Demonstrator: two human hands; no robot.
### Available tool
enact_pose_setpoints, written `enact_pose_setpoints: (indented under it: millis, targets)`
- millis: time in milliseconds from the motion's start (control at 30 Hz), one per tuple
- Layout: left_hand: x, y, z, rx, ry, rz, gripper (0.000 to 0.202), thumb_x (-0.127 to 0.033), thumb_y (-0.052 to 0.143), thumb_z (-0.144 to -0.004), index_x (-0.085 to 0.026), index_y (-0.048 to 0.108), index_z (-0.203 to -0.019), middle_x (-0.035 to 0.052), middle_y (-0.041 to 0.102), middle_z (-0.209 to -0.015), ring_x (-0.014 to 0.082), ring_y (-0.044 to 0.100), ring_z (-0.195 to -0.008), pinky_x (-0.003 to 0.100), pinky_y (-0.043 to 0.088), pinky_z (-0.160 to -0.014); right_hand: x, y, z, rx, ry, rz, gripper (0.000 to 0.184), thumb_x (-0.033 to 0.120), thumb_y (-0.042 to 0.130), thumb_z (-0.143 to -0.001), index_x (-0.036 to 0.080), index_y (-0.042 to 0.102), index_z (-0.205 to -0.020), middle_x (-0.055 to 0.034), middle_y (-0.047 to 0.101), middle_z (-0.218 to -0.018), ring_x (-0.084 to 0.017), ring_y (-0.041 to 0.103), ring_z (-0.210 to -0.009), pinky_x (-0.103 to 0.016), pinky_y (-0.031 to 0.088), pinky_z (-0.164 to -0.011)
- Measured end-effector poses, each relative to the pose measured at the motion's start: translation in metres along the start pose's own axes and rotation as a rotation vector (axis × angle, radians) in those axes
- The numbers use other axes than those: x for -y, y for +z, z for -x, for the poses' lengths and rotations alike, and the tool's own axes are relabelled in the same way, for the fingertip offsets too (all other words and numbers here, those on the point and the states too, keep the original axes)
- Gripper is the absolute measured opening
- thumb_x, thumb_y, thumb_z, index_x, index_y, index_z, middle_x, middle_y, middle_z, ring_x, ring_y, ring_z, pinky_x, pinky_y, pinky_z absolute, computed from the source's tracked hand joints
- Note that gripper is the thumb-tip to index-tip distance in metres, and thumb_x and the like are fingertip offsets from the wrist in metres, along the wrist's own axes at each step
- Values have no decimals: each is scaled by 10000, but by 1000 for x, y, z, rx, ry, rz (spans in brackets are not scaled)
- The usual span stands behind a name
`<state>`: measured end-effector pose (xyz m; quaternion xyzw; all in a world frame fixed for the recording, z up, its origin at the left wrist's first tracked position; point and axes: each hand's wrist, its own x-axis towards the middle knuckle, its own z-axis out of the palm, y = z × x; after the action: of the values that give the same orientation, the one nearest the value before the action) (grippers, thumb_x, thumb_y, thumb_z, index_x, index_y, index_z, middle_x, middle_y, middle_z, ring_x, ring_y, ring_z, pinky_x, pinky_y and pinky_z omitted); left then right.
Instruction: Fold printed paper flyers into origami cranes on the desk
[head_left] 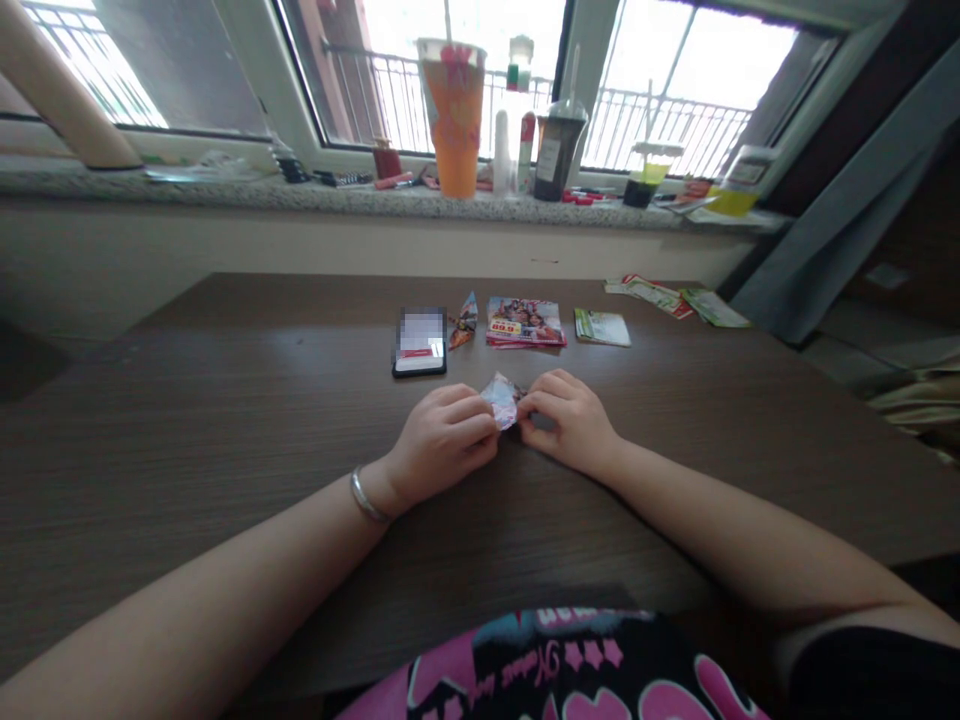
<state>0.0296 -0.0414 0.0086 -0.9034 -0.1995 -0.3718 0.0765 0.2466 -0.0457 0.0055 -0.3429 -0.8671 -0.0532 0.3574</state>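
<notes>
A small sheet of folded printed paper [502,398] is held just above the brown table, between both hands. My left hand [450,432], with a silver bangle at its wrist, has its fingers closed on the paper's left edge. On the right side, my right hand [566,418] pinches the paper's other edge between thumb and fingers. Beyond the hands lie a phone [420,342], a folded colourful paper piece [464,322] and a stack of printed flyers [526,322]. To the right of the flyers sits a small green-and-white stack of paper [602,327].
More paper slips [651,295] lie at the table's far right. Behind the table runs a granite windowsill [337,199] bearing a tall orange drink cup [454,120], a dark drink cup [556,150], bottles and small items. A grey curtain [862,200] hangs at right.
</notes>
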Motion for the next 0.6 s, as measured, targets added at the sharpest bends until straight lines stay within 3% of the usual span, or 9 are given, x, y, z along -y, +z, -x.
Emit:
enact_pose_setpoints:
  millis: [400,533,600]
  targets:
    - [1,-5,2,2,34,-46,98,-141,579,-824,-182,588,-736,14,647,-773,145,570,-754,277,500,-709,-5,1,2,24,23,24,79,147,585,-793,217,620,-780,-30,629,-813,-192,543,-826,-327,456,-763]
    - [0,-9,3,-12,29,-59,100,-137,583,-821,-182,588,-731,14,652,-770,144,574,-749,279,498,-709,-14,2,4,-50,140,-53,107,104,594,-752,209,572,-750,-25,600,-779,-185,547,-796,-325,458,-751]
    - [-1,-10,3,-19,34,-62,96,-138,585,-819,-181,593,-733,16,655,-772,144,574,-746,277,496,-703,-15,0,4,-81,115,-97,111,99,595,-747,206,568,-763,-28,591,-789,-183,549,-799,-328,459,-757]
